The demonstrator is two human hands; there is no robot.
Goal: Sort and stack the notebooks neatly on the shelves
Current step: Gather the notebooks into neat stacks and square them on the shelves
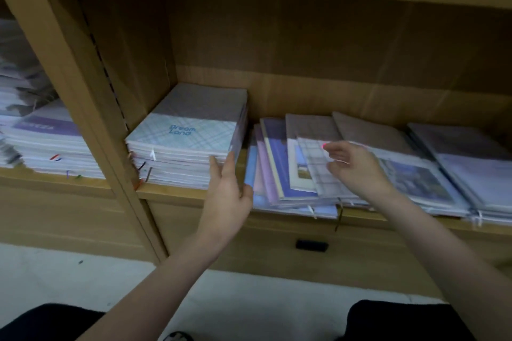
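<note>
A neat stack of notebooks [188, 135], its top cover printed "Dream Land", stands at the left end of the wooden shelf [177, 191]. My left hand [225, 188] presses straight fingers against the stack's right front corner. To the right, several notebooks [279, 171] lie fanned and overlapping on the same shelf. My right hand [352, 166] hovers over a checked notebook [318, 163] in that spread, fingers loosely curled and blurred; whether they touch it is unclear.
More flat notebooks [468, 174] fill the shelf's right end. A tall pile of notebooks [47, 141] sits in the neighbouring compartment beyond the upright divider [91, 108]. Below the shelf is a drawer front with a dark handle [311, 245]. My knees show over the pale floor.
</note>
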